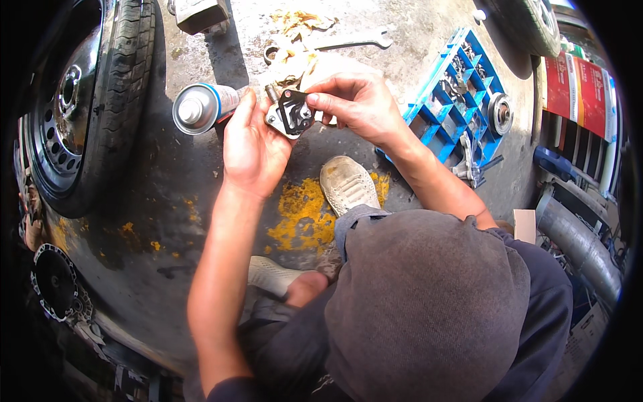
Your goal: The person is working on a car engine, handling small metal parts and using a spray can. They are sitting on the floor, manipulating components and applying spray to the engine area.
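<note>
My left hand (253, 147) is closed around a small metal housing (274, 120), its open face turned up. A black shaped rubber gasket (293, 110) lies on that face, and a coiled or threaded metal piece (272, 93) stands at its left edge. With thumb and fingers pressed together, my right hand (358, 104) pinches the right edge of the gasket; the fingertips under it are partly hidden. Just left of my left hand is a spray can (194, 109) with a white nozzle.
Beyond my hands lie crumpled yellowish rags (291, 63) and an open-ended wrench (351, 40). A blue compartment tray (442, 124) of small metal parts sits at right, a round pulley-like part (500, 114) on its edge. A wheel with tyre (130, 87) stands at left; my shoe (348, 184) is below.
</note>
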Action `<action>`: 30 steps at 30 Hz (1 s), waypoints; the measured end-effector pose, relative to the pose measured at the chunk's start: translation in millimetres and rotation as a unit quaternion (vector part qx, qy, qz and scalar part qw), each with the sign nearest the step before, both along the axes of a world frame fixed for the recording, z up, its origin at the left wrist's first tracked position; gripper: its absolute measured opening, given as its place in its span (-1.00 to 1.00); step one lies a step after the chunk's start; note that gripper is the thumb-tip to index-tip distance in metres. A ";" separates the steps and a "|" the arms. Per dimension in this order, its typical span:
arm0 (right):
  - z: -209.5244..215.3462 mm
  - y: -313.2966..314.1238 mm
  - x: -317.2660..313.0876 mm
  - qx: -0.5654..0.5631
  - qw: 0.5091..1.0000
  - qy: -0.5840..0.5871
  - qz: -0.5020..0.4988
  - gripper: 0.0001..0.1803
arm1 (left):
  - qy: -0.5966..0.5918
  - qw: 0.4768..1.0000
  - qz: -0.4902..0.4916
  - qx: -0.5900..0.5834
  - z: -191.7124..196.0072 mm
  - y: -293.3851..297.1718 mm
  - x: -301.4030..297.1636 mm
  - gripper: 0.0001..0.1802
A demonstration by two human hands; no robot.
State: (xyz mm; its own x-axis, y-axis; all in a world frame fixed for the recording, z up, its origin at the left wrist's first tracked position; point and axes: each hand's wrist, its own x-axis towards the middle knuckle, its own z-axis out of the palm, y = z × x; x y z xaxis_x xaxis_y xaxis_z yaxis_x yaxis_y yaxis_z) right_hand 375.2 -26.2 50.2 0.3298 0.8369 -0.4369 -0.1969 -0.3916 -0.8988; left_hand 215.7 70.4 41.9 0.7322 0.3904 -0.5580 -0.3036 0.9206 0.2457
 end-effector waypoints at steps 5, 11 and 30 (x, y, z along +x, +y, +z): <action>1.1 -0.6 -1.3 0.012 0.996 0.084 0.011 -0.80 | 0.000 0.999 -0.035 0.028 -13.4 1.3 -7.2 -0.35; -6.0 -3.5 -6.1 -0.033 0.999 0.015 0.011 -0.81 | 0.011 1.000 -0.014 0.008 0.0 -0.4 1.8 -0.35; -10.3 25.6 15.6 0.091 0.965 -0.074 0.236 -0.81 | 0.014 0.997 -0.073 0.016 -10.9 -4.9 -1.4 -0.39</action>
State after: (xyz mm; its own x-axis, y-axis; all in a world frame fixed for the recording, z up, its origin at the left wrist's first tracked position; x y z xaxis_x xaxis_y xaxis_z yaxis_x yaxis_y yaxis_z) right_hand 390.9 -0.6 40.0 -0.0582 0.9677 -0.2453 0.1007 -0.2388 -0.9658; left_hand 214.3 65.5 31.0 0.7674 0.2983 -0.5676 -0.1597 0.9462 0.2814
